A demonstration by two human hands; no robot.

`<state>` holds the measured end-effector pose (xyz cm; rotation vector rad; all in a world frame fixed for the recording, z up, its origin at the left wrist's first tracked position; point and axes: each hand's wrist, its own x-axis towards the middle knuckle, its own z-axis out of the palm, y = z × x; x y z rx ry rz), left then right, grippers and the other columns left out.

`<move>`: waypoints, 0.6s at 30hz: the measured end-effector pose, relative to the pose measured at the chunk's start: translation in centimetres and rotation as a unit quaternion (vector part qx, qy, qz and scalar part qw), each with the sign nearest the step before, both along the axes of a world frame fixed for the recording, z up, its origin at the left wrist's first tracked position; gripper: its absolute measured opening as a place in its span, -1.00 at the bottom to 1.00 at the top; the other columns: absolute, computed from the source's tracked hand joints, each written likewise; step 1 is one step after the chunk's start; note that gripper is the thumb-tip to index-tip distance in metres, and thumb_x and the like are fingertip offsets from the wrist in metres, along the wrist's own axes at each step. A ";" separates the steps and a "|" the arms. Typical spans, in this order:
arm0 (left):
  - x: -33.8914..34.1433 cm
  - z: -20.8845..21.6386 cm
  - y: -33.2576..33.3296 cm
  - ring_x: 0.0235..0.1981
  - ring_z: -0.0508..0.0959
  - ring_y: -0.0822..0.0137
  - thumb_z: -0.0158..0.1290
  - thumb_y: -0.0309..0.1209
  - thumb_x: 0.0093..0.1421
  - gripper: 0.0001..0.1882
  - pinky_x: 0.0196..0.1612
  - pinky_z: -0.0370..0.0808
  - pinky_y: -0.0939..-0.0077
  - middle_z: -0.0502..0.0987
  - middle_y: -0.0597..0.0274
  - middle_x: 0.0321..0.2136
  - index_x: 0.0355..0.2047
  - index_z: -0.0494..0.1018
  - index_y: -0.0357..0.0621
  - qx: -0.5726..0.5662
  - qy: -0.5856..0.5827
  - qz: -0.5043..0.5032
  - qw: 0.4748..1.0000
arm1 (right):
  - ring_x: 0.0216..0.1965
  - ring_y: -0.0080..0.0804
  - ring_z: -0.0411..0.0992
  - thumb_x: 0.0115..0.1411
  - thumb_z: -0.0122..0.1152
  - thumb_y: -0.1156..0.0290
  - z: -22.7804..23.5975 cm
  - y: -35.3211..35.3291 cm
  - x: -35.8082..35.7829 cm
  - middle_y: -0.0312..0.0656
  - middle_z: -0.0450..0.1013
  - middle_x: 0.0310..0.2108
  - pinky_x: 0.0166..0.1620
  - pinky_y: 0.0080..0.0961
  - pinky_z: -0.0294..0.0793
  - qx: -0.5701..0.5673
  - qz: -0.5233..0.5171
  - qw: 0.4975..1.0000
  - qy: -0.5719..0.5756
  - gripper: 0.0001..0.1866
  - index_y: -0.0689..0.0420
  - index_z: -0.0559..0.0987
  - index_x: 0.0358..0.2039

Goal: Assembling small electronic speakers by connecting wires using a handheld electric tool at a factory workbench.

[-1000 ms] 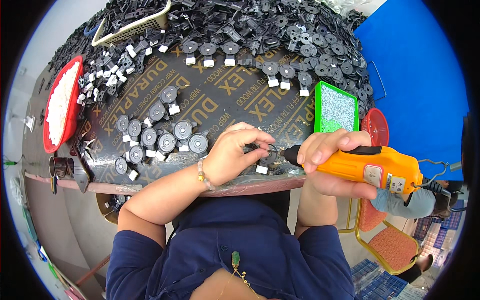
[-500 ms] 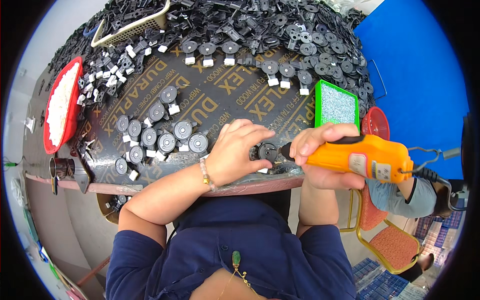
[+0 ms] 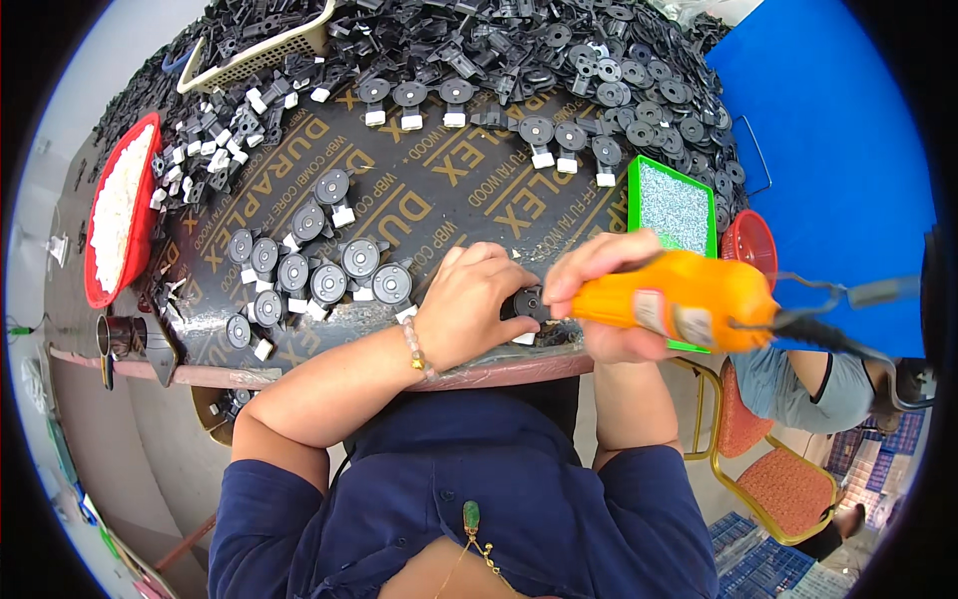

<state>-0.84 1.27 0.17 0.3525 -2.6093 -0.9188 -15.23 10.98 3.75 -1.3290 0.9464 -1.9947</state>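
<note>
My right hand (image 3: 604, 270) is wrapped round an orange corded electric screwdriver (image 3: 689, 299), which lies almost level and points left. Its tip, hidden by my fingers, is at a black round plastic part (image 3: 529, 304) near the table's front edge. My left hand (image 3: 464, 299), with a beaded bracelet at the wrist, grips that part between thumb and fingers; a white tab shows at its lower side. To the left of my left hand lie several similar black round parts (image 3: 327, 284) with white tabs. A green tray (image 3: 634, 205) of small silvery pieces stands beyond the screwdriver.
Heaped black plastic parts (image 3: 449, 50) cover the table's far side, with a cream basket (image 3: 264, 65) among them. A red basin (image 3: 153, 215) of white pieces stands left, a red basket (image 3: 748, 245) right. The screwdriver's cord (image 3: 828, 334) runs right. Another person's sleeve (image 3: 798, 384) shows beyond.
My right hand has brought the screwdriver left and tilted it, closing onto the black round part. My left thumb and fingers have drawn in round that part.
</note>
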 end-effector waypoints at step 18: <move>0.0 -0.2 -0.2 -0.07 0.47 0.21 0.37 -0.21 -0.13 -0.55 -0.04 0.31 0.29 0.59 0.28 -0.28 -0.22 0.57 -0.12 -0.051 0.031 0.025 0.998 | -0.60 -0.40 0.44 -0.02 0.10 -0.50 2.4 5.4 -6.6 -0.11 0.47 -0.49 -0.51 -0.46 0.46 -0.029 -0.139 0.990 -0.007 -0.10 0.18 0.37 -0.11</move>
